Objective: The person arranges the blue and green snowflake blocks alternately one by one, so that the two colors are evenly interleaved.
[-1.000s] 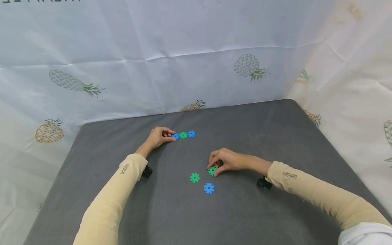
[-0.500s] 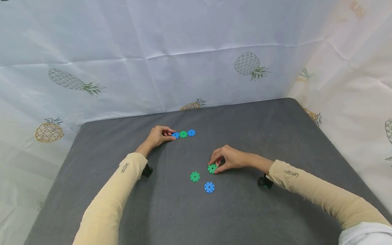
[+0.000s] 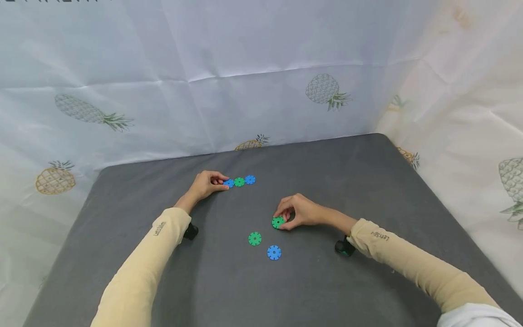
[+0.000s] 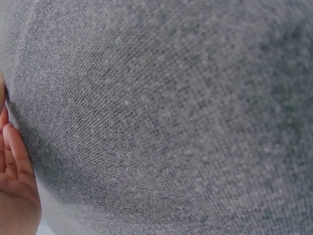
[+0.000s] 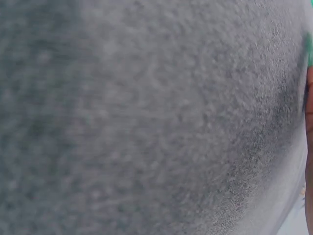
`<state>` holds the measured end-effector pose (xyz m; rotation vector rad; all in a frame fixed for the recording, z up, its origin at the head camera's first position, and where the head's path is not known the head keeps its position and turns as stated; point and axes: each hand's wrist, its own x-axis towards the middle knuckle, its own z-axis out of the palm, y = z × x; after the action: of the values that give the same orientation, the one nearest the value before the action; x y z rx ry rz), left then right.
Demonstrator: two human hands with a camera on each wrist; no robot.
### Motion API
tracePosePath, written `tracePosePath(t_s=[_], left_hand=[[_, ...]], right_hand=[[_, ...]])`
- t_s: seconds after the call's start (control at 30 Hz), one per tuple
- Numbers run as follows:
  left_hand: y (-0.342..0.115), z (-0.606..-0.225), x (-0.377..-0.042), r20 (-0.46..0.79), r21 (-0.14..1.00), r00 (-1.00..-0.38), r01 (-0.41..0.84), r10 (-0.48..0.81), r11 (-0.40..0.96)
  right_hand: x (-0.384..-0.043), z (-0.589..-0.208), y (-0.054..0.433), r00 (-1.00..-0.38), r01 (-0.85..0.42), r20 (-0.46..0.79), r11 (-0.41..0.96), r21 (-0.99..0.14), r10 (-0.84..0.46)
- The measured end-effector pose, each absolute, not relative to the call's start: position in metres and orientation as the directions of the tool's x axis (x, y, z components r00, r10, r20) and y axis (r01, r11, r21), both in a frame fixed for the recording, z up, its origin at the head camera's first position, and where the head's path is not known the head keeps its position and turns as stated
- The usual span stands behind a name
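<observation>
In the head view, three notched plastic discs form a row near the table's far side: a blue disc [image 3: 229, 183], a green disc [image 3: 239, 182] and a blue disc [image 3: 250, 180]. My left hand [image 3: 205, 184] pinches the leftmost blue one between thumb and fingers. Closer to me, my right hand [image 3: 300, 211] pinches another green disc [image 3: 278, 222] by its edges. Nearby lie a loose green disc [image 3: 255, 239] and a loose blue disc [image 3: 274, 252]. The left wrist view catches only part of the left hand [image 4: 17, 181]; a green sliver [image 5: 310, 49] shows in the right wrist view.
A grey cloth covers the table [image 3: 229, 290]. White curtains [image 3: 163, 118] printed with pineapples hang behind it and along the sides. Small black cameras [image 3: 191, 231] sit under both wrists.
My right hand has moved a little away from me with the green disc, widening its distance from the two loose discs. My left hand stays at the row. The head view has shifted slightly.
</observation>
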<state>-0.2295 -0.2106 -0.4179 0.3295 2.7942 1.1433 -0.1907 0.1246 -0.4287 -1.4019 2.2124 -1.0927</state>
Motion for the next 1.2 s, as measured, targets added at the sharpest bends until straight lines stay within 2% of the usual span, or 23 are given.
tracePosePath(t_s=[0.27,0.67,1.2], left_hand=[[-0.211,-0.42,-0.227,0.009,0.695,-0.971,0.178,0.238,0.697],[-0.215,-0.418,-0.228,0.021,0.681,-0.968,0.196,0.249,0.706],[-0.212,-0.418,-0.231,0.026,0.691,-0.966,0.204,0.258,0.694]], right_hand=[[-0.206,-0.425,0.121,-0.586,-0.564,0.11,0.308,-0.766,-0.803],[-0.243,-0.419,0.104,-0.649,-0.574,0.189,0.312,-0.757,-0.737],[-0.268,-0.422,0.09,-0.765,-0.516,0.198,0.399,-0.758,-0.614]])
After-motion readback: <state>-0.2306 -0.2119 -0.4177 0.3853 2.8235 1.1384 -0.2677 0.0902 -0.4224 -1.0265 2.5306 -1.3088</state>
